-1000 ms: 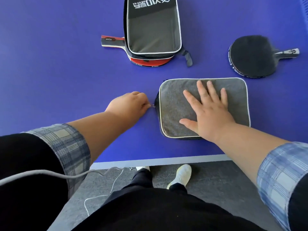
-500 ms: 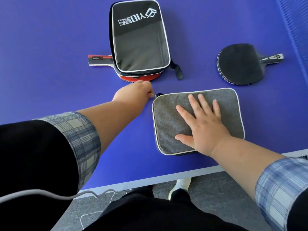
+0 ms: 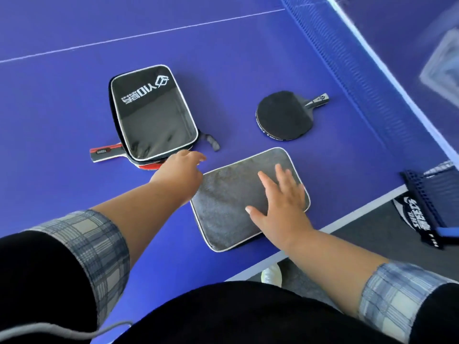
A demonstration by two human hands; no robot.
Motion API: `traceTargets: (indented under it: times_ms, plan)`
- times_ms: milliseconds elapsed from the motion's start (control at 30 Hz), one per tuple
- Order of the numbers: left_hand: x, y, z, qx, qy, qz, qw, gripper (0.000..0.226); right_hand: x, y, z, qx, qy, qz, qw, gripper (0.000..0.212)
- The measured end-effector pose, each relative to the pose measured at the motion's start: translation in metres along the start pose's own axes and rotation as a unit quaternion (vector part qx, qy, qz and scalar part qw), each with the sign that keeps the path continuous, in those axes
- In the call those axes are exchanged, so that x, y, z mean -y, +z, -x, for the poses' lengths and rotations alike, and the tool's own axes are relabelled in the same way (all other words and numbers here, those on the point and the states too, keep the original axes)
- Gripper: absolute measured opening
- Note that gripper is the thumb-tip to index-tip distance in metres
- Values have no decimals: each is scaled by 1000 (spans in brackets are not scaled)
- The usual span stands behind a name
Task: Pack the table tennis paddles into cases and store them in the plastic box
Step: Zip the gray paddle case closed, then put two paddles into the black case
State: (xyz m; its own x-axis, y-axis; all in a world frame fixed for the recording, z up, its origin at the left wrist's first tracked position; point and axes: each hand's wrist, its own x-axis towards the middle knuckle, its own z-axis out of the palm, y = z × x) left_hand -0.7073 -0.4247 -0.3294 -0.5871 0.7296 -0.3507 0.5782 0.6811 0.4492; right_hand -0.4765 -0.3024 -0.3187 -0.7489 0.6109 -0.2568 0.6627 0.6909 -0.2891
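Grey case (image 3: 231, 204), centre, looks shut: our right hand (image 3: 280, 204) spread flat on it, left hand (image 3: 180, 173) at its corner, grip unclear. Black paddle (image 3: 280, 115) upper right and red paddle (image 3: 104, 152) under black case (image 3: 154, 115) not packed; nothing boxed.

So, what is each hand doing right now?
Left hand: blurred beside the grey case corner; grip cannot be told.
Right hand: open, flat on the grey case.
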Motion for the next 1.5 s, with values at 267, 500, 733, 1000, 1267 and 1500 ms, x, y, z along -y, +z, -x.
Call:
traceTargets:
  times_ms: [267, 500, 733, 1000, 1267, 1500]
  plan:
    - [-41, 32, -22, 130, -44, 2, 991, 65, 1, 1, 36, 11, 460, -539, 706, 71]
    - [-66, 40, -13, 103, -56, 71, 991, 36, -16, -5, 36, -28, 411, -659, 629, 45]
    - [-124, 36, 9, 122, -60, 227, 964, 24, -65, -48, 29, -113, 357, -637, 673, 32]
    - [-226, 61, -14, 130, -103, 348, 923, 21, -163, -122, -27, -94, 291, -475, 825, 72]
    - [-313, 107, -67, 79, -185, 324, 925, 23, -259, -160, -110, 24, 189, -277, 942, 83]
    - [-348, 146, -93, 76, -247, 360, 896, 27, -299, -157, -167, 71, 119, -182, 973, 83]
